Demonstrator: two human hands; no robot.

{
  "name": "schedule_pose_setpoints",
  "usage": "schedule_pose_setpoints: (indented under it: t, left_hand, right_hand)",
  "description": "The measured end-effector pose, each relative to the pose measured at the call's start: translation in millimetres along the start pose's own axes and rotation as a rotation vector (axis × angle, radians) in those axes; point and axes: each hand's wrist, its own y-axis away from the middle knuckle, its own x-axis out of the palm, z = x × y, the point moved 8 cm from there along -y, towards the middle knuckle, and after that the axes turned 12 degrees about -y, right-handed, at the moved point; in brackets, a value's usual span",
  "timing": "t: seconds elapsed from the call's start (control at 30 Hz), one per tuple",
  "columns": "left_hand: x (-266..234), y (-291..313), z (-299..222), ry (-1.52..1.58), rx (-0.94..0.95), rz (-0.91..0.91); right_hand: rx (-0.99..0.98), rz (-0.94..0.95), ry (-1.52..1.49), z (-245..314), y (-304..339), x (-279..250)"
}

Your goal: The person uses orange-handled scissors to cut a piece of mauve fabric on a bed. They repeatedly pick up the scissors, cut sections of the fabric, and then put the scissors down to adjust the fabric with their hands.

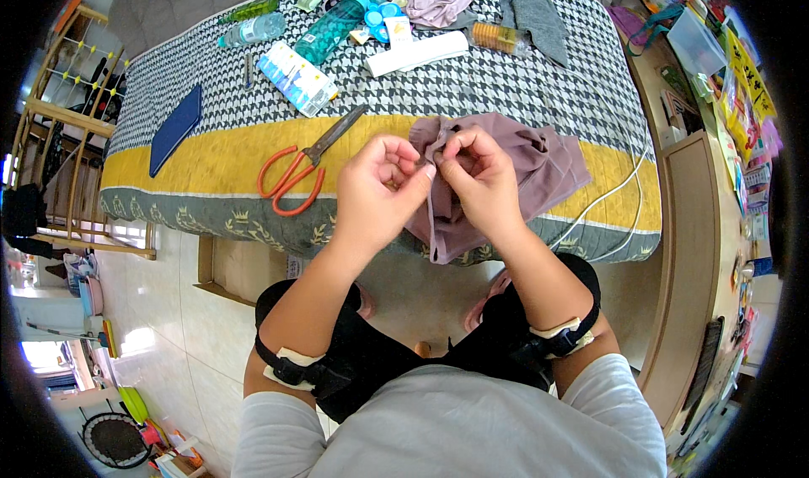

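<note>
A mauve garment (pixel 539 166) lies bunched at the near edge of the bed, part of it hanging over the side. My left hand (pixel 379 187) pinches a bit of its cloth between thumb and fingers. Close beside it, my right hand (pixel 480 174) pinches the same gathered spot with thumb and forefinger. Whether something small sits between the fingertips, I cannot tell. Left of my left hand rest scissors (pixel 291 174) with orange handles and dark, rusty-looking blades, pointing away to the right.
Farther back on the patterned bedspread (pixel 227 124) lie a dark blue notebook (pixel 177 130), a white-and-blue packet (pixel 297 79), a white roll (pixel 418 54), a teal bottle (pixel 333 29) and a grey cloth (pixel 537 24). A white cable (pixel 602 196) trails at the right.
</note>
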Motion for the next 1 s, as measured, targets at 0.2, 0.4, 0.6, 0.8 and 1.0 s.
schedule_pose_setpoints:
  t: [0.2, 0.4, 0.6, 0.8, 1.0]
  left_hand:
    - [13.0, 8.5, -19.7, -0.588, 0.239, -0.088]
    - [7.8, 2.5, -22.9, -0.526, 0.279, -0.172]
    - [4.6, 0.6, -21.8, -0.427, 0.246, -0.2]
    - [8.2, -5.0, -3.8, -0.258, 0.065, -0.036]
    - [8.6, -6.8, 28.8, 0.277, -0.306, 0.29]
  right_hand:
    - [-0.129, -0.058, 0.185, 9.5, -2.4, -4.6]
    - [-0.119, -0.157, 0.21, 18.7, -3.2, -7.7]
    - [-0.131, -0.154, 0.222, 20.7, -5.8, -8.4]
    - [-0.001, -0.098, 0.185, 11.3, -5.7, -10.5]
    - [0.215, -0.056, -0.029, 12.9, -4.9, -5.7]
